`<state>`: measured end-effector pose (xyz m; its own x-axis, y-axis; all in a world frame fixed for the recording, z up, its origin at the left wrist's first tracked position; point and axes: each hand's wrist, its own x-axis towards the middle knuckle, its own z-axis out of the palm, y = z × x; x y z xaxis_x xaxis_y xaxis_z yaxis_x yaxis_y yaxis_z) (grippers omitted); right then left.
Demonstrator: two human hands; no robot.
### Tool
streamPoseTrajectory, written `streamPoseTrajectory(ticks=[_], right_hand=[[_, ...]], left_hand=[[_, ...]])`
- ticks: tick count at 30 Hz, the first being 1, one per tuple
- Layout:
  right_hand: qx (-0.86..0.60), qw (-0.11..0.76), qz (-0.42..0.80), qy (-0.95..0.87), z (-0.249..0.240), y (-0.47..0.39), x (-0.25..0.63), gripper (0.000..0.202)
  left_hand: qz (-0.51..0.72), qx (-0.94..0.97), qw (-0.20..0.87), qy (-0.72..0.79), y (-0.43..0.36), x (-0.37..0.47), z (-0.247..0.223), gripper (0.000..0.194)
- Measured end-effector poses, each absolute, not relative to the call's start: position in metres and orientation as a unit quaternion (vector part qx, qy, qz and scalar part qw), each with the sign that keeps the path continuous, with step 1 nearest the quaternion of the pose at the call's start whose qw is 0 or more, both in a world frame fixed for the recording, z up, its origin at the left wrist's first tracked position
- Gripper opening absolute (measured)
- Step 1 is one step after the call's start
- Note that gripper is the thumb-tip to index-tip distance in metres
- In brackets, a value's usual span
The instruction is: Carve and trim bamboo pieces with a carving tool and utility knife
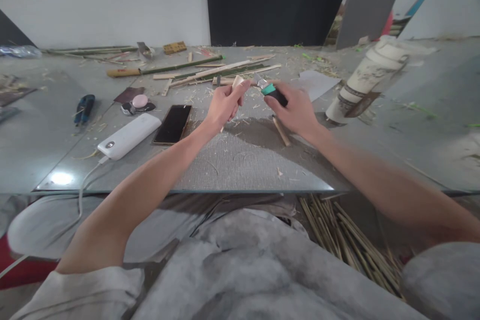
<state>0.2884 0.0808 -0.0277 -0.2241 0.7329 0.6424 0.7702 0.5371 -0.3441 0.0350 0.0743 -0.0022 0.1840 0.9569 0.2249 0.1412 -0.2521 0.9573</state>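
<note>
Near the middle of the table my left hand (225, 102) is closed round a short pale wood piece (237, 81), whose end shows above the fingers. To its right my right hand (294, 107) grips a black and green cutter (269, 90), its metal tip pointing up and left towards the wood piece. A small gap separates the tip from my left hand. Below my right hand a thin wooden stick (281, 131) lies on the table. Behind both hands are long bamboo strips (225, 71). Pale shavings are scattered round them.
To the left are a phone (173, 124), a white power bank (129, 136) with a cable, and a blue-black tool (84, 109). A wooden-handled tool (123, 73) lies farther back. A tall white cylinder (369, 77) stands right. Bamboo sticks (348, 240) are below the table edge (247, 191).
</note>
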Motion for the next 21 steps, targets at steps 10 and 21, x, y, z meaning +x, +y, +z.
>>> streamPoseTrajectory(ticks=[10,21], right_hand=[[-0.496,0.382,-0.017,-0.78,-0.029,0.0837,0.2884,0.045],[-0.487,0.371,-0.007,-0.791,-0.0303,0.0848,0.2896,0.046]], left_hand=[[0.459,0.643,0.431,0.436,0.0683,0.0383,0.0033,0.061],[0.463,0.655,0.416,0.429,0.0738,0.0344,-0.005,0.052]])
